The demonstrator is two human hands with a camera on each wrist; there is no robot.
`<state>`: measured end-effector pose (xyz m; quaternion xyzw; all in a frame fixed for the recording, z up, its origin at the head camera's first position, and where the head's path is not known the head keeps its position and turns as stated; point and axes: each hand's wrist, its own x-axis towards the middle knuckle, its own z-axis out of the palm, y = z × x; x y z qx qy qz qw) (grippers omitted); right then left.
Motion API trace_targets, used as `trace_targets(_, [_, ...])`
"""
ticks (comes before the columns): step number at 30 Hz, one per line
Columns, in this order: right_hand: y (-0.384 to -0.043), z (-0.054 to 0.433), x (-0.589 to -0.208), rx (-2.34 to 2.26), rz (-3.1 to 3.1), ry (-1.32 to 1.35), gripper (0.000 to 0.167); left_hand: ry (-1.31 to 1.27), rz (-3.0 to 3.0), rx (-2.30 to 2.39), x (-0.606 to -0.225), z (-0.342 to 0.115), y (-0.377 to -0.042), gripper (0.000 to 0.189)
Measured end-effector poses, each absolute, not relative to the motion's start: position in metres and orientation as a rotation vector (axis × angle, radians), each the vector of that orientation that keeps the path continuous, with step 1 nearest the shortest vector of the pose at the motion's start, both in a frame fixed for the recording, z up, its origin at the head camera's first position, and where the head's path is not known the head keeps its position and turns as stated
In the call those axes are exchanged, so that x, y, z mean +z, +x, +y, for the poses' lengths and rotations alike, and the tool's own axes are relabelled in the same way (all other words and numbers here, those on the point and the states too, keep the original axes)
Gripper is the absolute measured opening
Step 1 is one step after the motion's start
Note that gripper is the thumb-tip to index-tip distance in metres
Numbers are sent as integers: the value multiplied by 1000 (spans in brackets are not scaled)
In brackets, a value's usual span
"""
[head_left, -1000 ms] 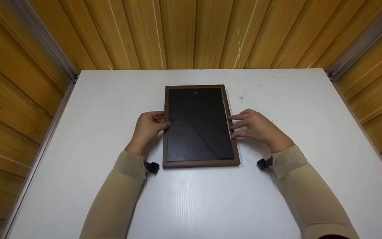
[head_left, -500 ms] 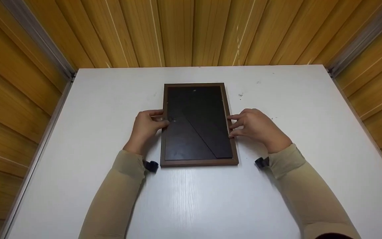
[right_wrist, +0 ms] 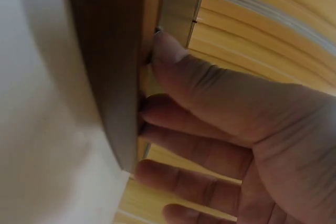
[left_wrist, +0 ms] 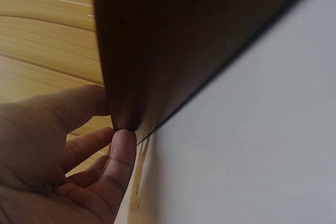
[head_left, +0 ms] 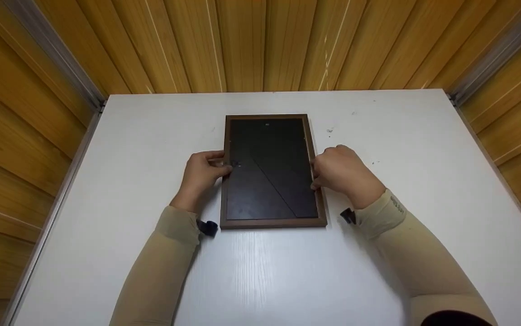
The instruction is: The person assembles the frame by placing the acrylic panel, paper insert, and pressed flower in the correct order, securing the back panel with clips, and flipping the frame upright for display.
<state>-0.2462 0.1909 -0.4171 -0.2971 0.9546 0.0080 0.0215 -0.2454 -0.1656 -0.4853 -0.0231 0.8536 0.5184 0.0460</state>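
Frame (head_left: 274, 223): one, brown, back-up on the white tabletop (head_left: 251, 267), about midway between left and right edges, its top side near the far edge.
Backing (head_left: 255, 194): one black panel inside the frame, with one slanting stand (head_left: 298, 185); a small mark near its top is too small to read.
Left hand (head_left: 199, 176): grip clamped on the frame's left strip, thumb on top, fingers at the outer side.
Right hand (head_left: 344, 172): thumb and fingertips touch the right strip's inner lip; whether the grip pinches there, I cannot tell.
Sleeves (head_left: 151, 271): two, tan; dark lettering on the right cuff (head_left: 396, 204), illegible.
Wrist devices (head_left: 207, 228): two, black, one per cuff.
Marks (head_left: 330, 130): several specks, towards the tabletop's far right corner.
Walls (head_left: 265, 45): three, yellow wood-look panels, beyond the far, left and right edges.
Posts (head_left: 56, 50): two, grey, at the far corners.
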Motion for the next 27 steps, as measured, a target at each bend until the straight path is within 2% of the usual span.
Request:
trace_targets(4, [-243, 178, -413, 174, 2960, -865, 33, -69, 2603, 1584, -484, -165, -245, 53])
trace_targets(11, [-243, 170, -411, 266, 2930, -858, 32, -87, 2613, 1565, -484, -164, -244, 53])
trace_targets(15, [-242, 185, -417, 133, 2923, -870, 32, -95, 2598, 1584, -485, -161, -245, 53])
trace_targets(19, [-231, 211, -427, -96, 2900, -887, 22, -87, 2567, 1635, -486, -157, -247, 53])
trace_targets(22, [-223, 228, -436, -225, 2888, -904, 23, -84, 2546, 1663, -486, -155, -249, 52])
trace_targets(27, [-219, 241, -450, -360, 2876, -911, 43, -54, 2536, 1599, -481, -159, -253, 53])
